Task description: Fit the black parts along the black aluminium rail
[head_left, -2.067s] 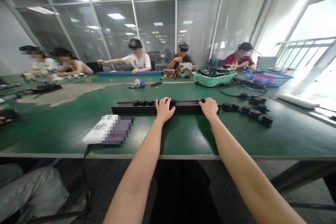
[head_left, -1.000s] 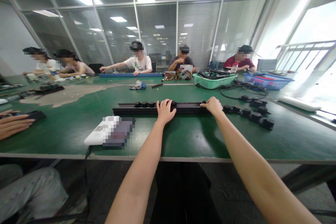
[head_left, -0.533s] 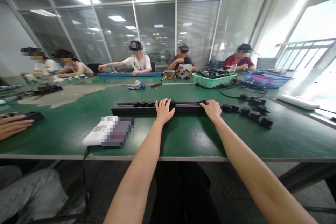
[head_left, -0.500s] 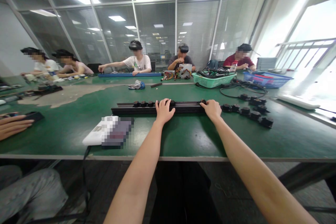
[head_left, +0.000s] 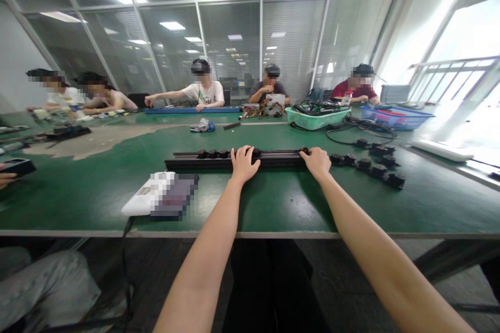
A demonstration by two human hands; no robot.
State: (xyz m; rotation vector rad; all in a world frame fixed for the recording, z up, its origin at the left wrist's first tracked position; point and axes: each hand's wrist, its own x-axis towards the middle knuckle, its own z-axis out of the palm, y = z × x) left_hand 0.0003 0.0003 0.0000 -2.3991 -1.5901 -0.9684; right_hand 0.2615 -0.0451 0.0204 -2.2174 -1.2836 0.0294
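A long black rail (head_left: 203, 163) lies crosswise on the green table, with several small black blocks (head_left: 213, 154) seated along its left part. Over the rail's middle, my left hand (head_left: 244, 165) bends its fingers across the far side, thumb on the near side, holding it down. At the rail's right end my right hand (head_left: 318, 162) is closed on a small black block (head_left: 305, 150), thumb and fingers on it; my fingers partly hide this block. To the right, several more black blocks (head_left: 364, 164) lie loose on the table.
A white device and a blurred dark item (head_left: 174, 195) lie at the near left. Beyond the rail are a crumpled cloth (head_left: 203, 125), a green basket (head_left: 318, 120) with cables and a blue basket (head_left: 396, 117). Co-workers sit across the table; another person's hand (head_left: 8, 179) shows at far left.
My hands and the rail hold nearly the same place. At the far left, the other person's hand has drawn back toward the edge of view, and the dark box there has shifted left.
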